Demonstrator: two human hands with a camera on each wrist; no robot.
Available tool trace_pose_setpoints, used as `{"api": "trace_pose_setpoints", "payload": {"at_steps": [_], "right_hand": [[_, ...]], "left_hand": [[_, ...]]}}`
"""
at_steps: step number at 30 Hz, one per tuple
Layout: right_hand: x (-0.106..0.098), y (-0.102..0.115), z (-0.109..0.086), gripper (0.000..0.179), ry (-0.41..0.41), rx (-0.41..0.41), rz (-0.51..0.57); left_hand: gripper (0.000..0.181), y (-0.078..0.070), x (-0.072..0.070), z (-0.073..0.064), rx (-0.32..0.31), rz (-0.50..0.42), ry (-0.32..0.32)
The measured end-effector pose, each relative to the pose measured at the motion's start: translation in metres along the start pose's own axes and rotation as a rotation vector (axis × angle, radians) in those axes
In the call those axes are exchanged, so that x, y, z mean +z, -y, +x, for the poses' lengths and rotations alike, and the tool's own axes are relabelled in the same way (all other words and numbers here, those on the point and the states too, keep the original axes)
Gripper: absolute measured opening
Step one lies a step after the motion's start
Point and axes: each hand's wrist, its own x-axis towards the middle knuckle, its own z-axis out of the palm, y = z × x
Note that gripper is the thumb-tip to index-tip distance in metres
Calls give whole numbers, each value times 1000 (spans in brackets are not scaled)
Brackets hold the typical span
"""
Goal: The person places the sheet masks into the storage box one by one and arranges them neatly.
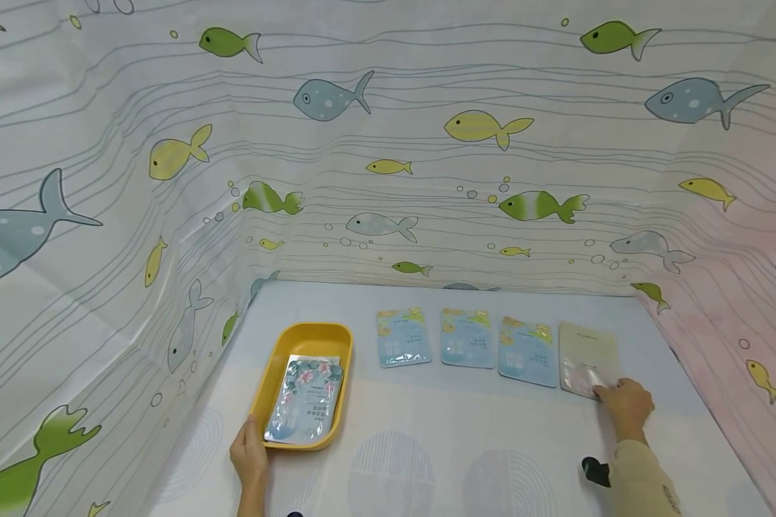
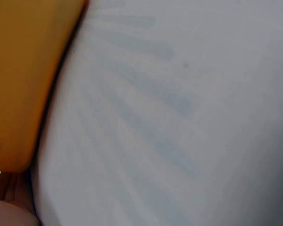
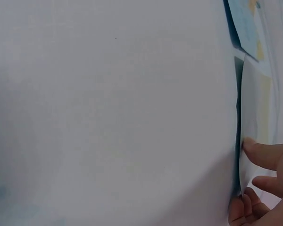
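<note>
Your left hand [image 1: 249, 452] grips the yellow tray [image 1: 313, 337] at its near left corner; your right hand [image 1: 629, 406] pinches the beige packet [image 1: 588, 352], on the table [image 1: 459, 416] just beside a blue packet [image 1: 528, 353].

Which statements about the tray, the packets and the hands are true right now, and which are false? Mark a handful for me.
1. The left hand holds the yellow tray at its near left corner. True.
2. A floral packet lies inside the yellow tray. True.
3. The beige packet is the leftmost in the row. False: it is the rightmost.
4. Three blue packets lie in the row. True.
5. The right hand is touching a blue packet. False: it is at the beige packet.
</note>
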Motion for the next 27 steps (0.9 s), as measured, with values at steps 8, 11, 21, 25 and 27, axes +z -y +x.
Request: {"api": "trace_pose_setpoints", "payload": {"at_steps": [8,11,21,25,27], "right_hand": [[-10,-1,3,54,45,112,55],[-11,-2,5,55,61,162,58],[-15,-4,4,54,75,186,75],[-18,-9,4,48,67,213,126],[-19,-12,5,46,77,263,173]], "left_hand": [[47,0,0,0,-16,7,-2],[47,-1,0,-1,-22,5,-1],[46,-1,0,-1,-15,12,-9],[46,0,0,0,-6,9,-7],[45,0,0,0,-7,9,-5]]}}
